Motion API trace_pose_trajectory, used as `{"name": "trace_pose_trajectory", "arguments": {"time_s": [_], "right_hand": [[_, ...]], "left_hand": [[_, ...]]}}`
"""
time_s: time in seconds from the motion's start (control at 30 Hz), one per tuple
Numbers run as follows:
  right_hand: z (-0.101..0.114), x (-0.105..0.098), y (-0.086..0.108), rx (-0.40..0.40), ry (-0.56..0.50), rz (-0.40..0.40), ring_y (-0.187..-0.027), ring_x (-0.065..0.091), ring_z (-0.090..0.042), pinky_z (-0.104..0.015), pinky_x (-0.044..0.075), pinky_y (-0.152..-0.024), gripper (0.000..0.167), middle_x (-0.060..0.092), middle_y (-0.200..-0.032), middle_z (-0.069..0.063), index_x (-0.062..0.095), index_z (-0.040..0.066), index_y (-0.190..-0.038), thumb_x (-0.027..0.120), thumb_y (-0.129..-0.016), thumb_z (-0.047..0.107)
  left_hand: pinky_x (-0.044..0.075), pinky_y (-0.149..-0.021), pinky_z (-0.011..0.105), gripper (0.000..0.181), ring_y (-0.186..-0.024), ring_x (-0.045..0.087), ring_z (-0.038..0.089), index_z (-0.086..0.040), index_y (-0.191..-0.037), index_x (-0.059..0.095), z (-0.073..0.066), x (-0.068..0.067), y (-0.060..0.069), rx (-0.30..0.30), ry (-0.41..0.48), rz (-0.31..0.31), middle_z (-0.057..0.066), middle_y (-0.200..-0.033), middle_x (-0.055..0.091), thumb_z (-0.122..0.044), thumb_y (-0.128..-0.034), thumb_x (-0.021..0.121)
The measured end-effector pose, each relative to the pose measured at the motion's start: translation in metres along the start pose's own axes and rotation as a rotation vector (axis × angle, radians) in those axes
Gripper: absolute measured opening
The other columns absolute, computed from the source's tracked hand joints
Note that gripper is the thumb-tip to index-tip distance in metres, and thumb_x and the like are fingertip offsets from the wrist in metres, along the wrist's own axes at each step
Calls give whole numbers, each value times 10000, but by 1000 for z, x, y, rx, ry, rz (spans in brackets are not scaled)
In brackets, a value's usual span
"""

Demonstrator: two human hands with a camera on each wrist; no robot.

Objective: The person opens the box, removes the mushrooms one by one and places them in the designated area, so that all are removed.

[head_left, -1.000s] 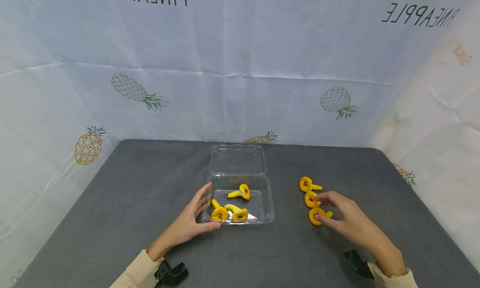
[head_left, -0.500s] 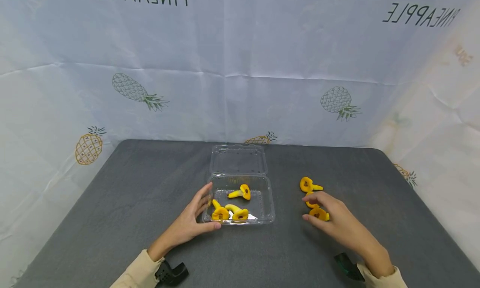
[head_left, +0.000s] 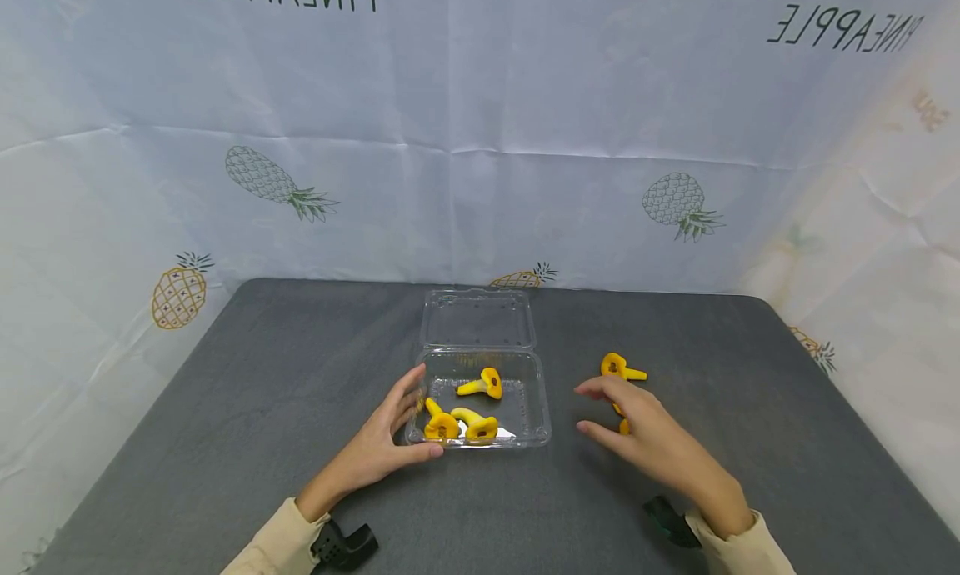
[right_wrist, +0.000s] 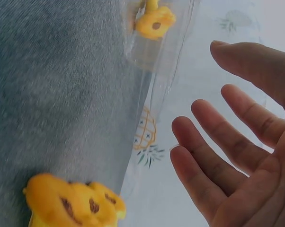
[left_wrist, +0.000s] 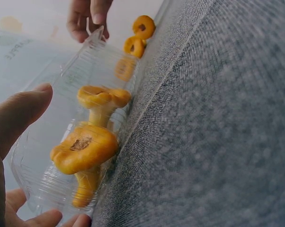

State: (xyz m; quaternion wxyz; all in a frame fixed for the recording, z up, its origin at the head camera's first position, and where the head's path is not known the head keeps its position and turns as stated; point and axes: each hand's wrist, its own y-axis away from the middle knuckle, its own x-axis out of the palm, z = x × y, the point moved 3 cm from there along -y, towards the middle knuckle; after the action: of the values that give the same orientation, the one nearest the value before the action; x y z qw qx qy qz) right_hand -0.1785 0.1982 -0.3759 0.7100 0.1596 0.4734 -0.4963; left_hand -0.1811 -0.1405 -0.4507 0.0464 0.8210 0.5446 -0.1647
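My left hand (head_left: 377,443) holds the near left corner of a clear plastic clamshell container (head_left: 531,392), thumb along the front wall and fingers wrapped against the side. Just right of that hand, inside the container, sit two yellow chanterelle mushrooms next to each other: the nearer one (head_left: 441,427) and its neighbour (head_left: 481,427), caps toward me and stems pointing away. A third chanterelle (head_left: 491,383) lies a little farther ahead and to the right of my left hand, on its side, its stem aimed back toward my fingers. The lid (head_left: 477,318) is folded open, beyond the container from my hand.

My right hand (head_left: 660,446) is spread, thumb and fingertips well apart with nothing between them, pointing across toward the container, near its right side but not touching it. Just ahead of its knuckles, a chanterelle (head_left: 613,365) lies on the tabletop (head_left: 225,442), cap to the left and stem to the right. Two more, one partly covered (head_left: 617,409) and one nearly covered (head_left: 624,426), show behind my fingers in the head view; from my right wrist the three cluster below my fingers.

Well beyond both hands hangs a pale pineapple-print curtain (head_left: 487,208).
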Motion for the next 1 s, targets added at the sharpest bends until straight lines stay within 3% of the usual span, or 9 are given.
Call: {"name": "trace_pose_trajectory", "arguments": {"time_s": [0.3, 0.63, 1.0], "right_hand": [[10, 12, -15, 21, -36, 85, -1107, 646, -249, -471, 563, -928, 391, 655, -1205, -44, 625, 78, -1220, 772, -871, 174], [19, 21, -29, -8, 12, 96, -1113, 641, -219, -436, 568, -931, 417, 647, -1222, -5, 621, 99, -1246, 773, -873, 206], [25, 30, -43, -19, -36, 147, -1162, 627, -244, -457, 550, -970, 433, 630, -1274, -36, 601, 69, -1285, 742, -901, 211]], "left_hand": [[287, -1167, 616, 1004, -1478, 251, 464, -165, -1606, 85, 0, 0, 0, 3, -3, -4, 164, -1664, 105, -206, -873, 770], [288, -1168, 619, 1008, -1479, 251, 464, -150, -1605, 86, 0, 0, 0, -2, -5, -6, 158, -1666, 103, -209, -870, 773], [287, -1167, 622, 1007, -1476, 255, 467, -149, -1604, 94, 1, 0, 0, 2, 1, -9, 170, -1663, 109, -204, -865, 777]]}}
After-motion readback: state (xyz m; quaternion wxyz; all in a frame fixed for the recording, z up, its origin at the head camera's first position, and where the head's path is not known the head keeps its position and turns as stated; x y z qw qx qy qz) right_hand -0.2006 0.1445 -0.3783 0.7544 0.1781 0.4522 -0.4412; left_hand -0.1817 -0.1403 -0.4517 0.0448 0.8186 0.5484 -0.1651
